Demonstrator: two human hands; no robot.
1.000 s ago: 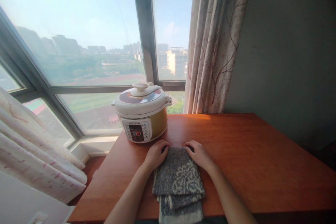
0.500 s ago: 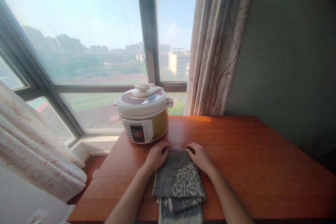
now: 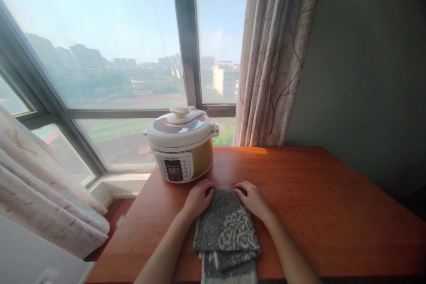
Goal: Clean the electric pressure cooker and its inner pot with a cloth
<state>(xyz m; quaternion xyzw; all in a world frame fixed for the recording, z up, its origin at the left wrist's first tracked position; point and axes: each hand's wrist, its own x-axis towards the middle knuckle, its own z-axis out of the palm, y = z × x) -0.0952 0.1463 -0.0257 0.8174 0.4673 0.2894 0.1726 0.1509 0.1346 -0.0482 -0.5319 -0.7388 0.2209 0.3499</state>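
A folded grey towel (image 3: 224, 224) with a pale scroll pattern lies on the wooden table (image 3: 299, 204) in front of me. Its layers are stacked unevenly, and the lower part runs off toward the bottom of the view. At the far left corner, my left hand (image 3: 200, 195) is closed, with thumb and fingers pinching the towel's edge. My right hand (image 3: 250, 196) grips the far right corner the same way. Just beyond my left hand stands a white and gold electric pressure cooker (image 3: 181, 144), its lid on and its control panel facing me.
Large windows (image 3: 116, 44) rise behind the table. A patterned curtain (image 3: 276, 53) hangs at the back right, and another curtain (image 3: 43, 195) at the left. A dark wall (image 3: 359, 75) borders the right side. The table's left edge drops to a reddish floor.
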